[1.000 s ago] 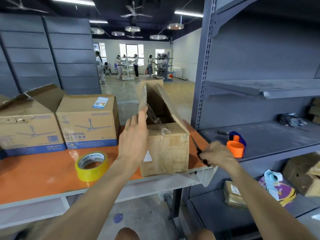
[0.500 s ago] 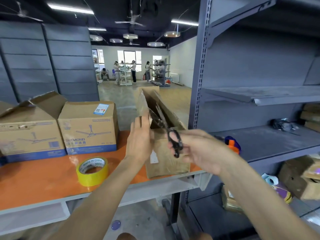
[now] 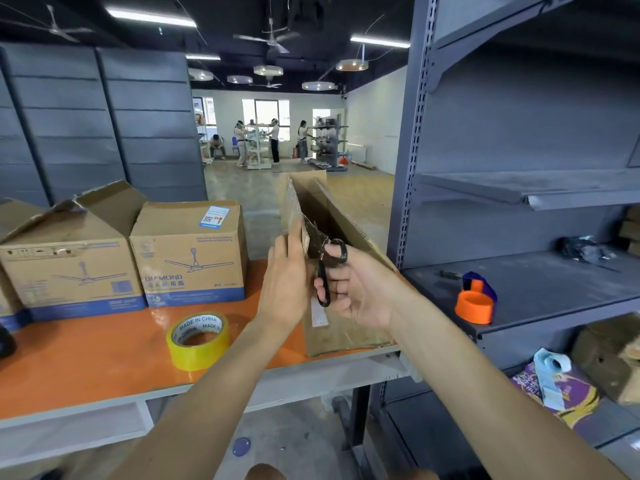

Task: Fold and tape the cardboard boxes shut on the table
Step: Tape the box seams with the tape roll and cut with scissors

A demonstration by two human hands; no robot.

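Observation:
A plain brown cardboard box (image 3: 343,327) stands at the right end of the orange table (image 3: 86,362), its top flaps up and open. My left hand (image 3: 287,282) rests flat against the box's near left flap, which has clear tape on it. My right hand (image 3: 356,285) grips black scissors (image 3: 323,265), thumb through one handle loop, blades pointing up at the taped flap edge. A yellow tape roll (image 3: 198,341) lies on the table to the left of my left arm.
Two printed fan boxes stand at the back left: one shut (image 3: 190,252), one with flaps open (image 3: 65,258). A grey shelf rack (image 3: 519,289) stands right of the table, with an orange tape dispenser (image 3: 475,303) on it. People work far down the room.
My right hand came from the shelf side with the scissors and raised them to the box's taped flap. My left hand stayed on the flap.

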